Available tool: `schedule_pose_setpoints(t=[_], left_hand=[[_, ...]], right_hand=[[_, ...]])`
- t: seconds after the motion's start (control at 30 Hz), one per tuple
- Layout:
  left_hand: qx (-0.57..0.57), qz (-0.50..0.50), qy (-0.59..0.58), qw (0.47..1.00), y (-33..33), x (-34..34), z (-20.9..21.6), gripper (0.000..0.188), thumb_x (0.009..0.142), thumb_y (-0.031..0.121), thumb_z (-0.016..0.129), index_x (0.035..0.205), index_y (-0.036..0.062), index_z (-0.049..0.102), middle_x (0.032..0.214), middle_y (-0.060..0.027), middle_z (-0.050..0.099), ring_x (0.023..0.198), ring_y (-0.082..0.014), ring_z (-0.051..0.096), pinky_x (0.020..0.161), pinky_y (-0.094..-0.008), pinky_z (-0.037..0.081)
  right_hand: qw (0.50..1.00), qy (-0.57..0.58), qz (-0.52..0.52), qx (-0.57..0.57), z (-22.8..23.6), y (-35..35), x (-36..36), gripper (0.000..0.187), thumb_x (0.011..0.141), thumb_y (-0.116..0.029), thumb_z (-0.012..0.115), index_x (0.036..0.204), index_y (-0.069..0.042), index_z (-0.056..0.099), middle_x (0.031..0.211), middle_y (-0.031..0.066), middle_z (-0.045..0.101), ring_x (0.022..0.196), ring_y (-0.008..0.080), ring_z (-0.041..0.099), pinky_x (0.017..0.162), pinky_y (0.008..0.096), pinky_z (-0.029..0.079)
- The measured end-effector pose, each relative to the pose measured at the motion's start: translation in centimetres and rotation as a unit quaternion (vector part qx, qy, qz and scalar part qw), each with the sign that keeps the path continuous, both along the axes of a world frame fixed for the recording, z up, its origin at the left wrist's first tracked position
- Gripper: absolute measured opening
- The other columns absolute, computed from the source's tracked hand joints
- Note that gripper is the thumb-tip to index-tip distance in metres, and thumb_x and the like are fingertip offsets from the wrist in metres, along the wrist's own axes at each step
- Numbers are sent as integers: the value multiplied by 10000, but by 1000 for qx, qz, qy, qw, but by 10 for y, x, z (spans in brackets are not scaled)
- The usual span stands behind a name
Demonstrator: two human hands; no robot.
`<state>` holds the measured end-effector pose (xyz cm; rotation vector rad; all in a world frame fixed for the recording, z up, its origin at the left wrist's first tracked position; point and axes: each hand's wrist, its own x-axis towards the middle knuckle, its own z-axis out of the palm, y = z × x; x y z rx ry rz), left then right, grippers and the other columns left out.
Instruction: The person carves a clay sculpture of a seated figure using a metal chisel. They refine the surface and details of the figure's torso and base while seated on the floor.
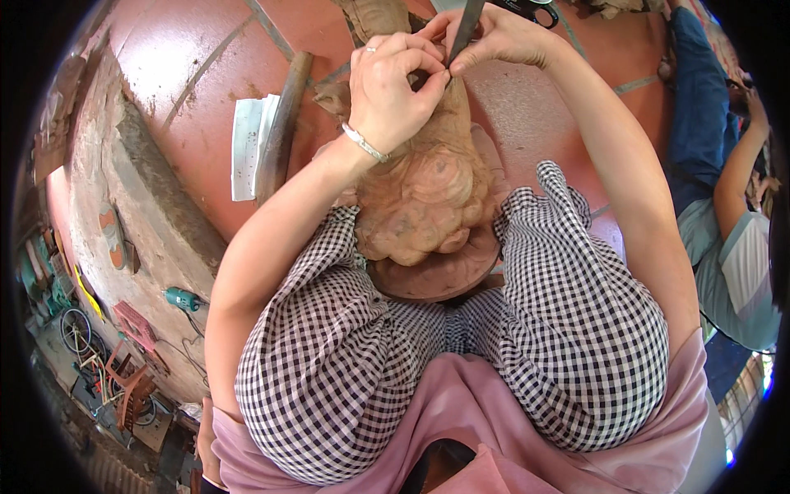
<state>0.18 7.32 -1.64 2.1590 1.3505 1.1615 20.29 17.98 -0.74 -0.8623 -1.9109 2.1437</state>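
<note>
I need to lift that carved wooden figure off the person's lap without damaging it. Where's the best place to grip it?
Grip the wooden figure low, at its round flat base between the knees, from both sides: it is smooth and widest, while the carving above is knobbly.

A carved wooden figure [424, 193] stands at the centre of the frame, between the person's knees. The left hand [393, 86] and the right hand [494, 37] meet on its top, at the upper centre, around a chisel [463, 29]. A mallet [280, 132] lies left of the figure, across a sheet [245, 148]. Another person [728, 206] sits at the right edge.
</note>
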Motion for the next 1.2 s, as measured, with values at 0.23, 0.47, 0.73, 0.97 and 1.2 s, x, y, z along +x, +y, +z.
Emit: schedule_pose_setpoints(t=[0.23,0.47,0.73,0.97,1.2], left_hand=[[-34,-13,4,999,14,-8,4,84,771,106,773,833,54,752,949,-43,718,886,-235,646,788,-347,512],[27,5,18,999,41,-14,2,68,766,147,748,738,85,745,869,-35,727,847,-227,666,767,-381,536],[-74,-50,-20,996,15,-11,-1,78,761,150,759,783,76,745,930,-47,724,867,-272,653,789,-393,525],[-102,-6,-17,995,1,-12,7,96,810,117,746,875,46,738,1007,-51,713,978,-241,639,904,-362,491],[-170,84,-57,980,-44,-27,16,582,870,208,728,1359,9,486,1490,-206,406,1377,-314,405,1134,-407,325]], right_hand=[[979,170,-33,104,-26,-2,-2,160,810,-74,798,946,-7,747,979,78,734,918,157,669,857,307,534],[986,-8,-158,49,-14,-4,5,167,810,-87,802,951,-16,748,980,83,732,933,146,662,866,304,527],[990,-30,-67,124,4,-21,4,310,837,-178,778,1102,-28,723,1093,53,714,1041,163,652,958,324,502],[989,-51,-6,141,30,-15,-6,253,826,-123,798,1035,9,743,1004,77,744,954,170,665,905,329,524],[956,18,-294,-16,-22,-15,26,320,919,-186,713,1176,-8,645,1071,84,701,936,161,694,853,311,575]])
